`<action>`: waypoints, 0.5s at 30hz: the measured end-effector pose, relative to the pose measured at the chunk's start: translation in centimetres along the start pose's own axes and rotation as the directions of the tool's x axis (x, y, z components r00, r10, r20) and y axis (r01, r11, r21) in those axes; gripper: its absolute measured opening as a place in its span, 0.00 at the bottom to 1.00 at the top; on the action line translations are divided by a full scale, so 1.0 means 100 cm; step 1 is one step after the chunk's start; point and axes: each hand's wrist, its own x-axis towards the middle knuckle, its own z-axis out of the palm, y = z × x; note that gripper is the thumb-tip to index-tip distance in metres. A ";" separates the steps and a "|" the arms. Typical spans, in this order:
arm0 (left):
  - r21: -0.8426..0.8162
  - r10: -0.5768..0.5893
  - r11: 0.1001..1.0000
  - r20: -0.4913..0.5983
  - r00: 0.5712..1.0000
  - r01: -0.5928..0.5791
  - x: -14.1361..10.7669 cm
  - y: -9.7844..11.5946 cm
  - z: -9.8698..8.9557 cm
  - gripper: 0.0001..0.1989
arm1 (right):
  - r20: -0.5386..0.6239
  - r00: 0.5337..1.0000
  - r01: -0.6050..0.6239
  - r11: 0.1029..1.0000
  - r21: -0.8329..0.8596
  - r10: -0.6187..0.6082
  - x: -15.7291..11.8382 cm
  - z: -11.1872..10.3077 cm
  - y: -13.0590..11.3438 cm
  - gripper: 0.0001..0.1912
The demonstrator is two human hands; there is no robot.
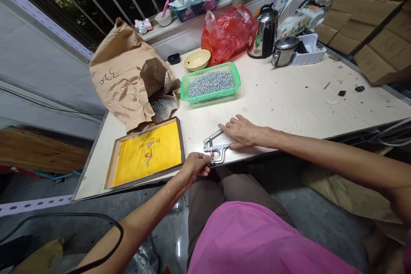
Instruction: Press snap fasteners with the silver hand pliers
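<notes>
Snap pliers (221, 148) in grey metal, with a spring between the handles and a red part at the jaw, lie at the table's front edge. My right hand (242, 132) grips their spread handles, fingers on the upper one and thumb by the lower. At the jaw end, the fingertips of my left hand (198, 164) are pinched together; whatever they hold is too small to make out. To the left is a shallow tray with a yellow sheet (167, 145), a few small pale pieces on it. Beyond the pliers stands a green basket (212, 97) full of small metal parts.
An open brown paper bag (118, 77) with more metal parts stands at the left. Along the back are a cream bowl (196, 60), a red plastic bag (226, 34), a kettle (263, 32) and a steel pot (284, 53). Cardboard (369, 21) rises at the right.
</notes>
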 end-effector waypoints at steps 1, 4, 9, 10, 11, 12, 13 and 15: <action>0.016 0.000 1.000 0.000 1.000 0.000 0.000 0.000 0.000 0.12 | -0.036 0.999 0.000 1.000 -0.014 -0.001 -0.005 0.002 -0.004 0.36; 0.181 0.060 0.982 -0.032 0.998 -0.053 -0.003 -0.003 -0.001 0.13 | -0.113 0.993 0.014 0.999 -0.035 -0.018 -0.016 0.006 -0.012 0.29; 0.709 0.712 0.543 -0.105 0.695 -0.449 -0.009 -0.003 0.009 0.11 | -0.102 0.994 0.027 0.999 -0.019 -0.029 -0.022 0.005 -0.015 0.19; 0.761 0.790 0.418 -0.034 0.613 -0.497 -0.008 0.000 0.013 0.12 | -0.096 0.995 0.021 1.000 -0.008 -0.021 -0.022 0.003 -0.015 0.19; 0.788 0.831 0.309 0.049 0.554 -0.533 -0.006 0.004 0.016 0.15 | -0.089 0.996 0.010 1.000 0.005 -0.009 -0.022 0.002 -0.015 0.20; 0.801 0.849 0.220 0.124 0.514 -0.556 -0.003 0.008 0.019 0.19 | -0.079 0.997 -0.002 1.000 0.021 0.004 -0.022 0.000 -0.015 0.22; 0.807 0.852 0.154 0.184 0.490 -0.571 0.000 0.014 0.022 0.22 | -0.066 0.998 -0.012 0.999 0.042 0.015 -0.022 -0.001 -0.016 0.25; 0.812 0.829 0.095 0.256 0.498 -0.576 0.008 0.025 0.024 0.25 | -0.040 0.999 -0.029 0.996 0.087 0.033 -0.023 -0.003 -0.016 0.28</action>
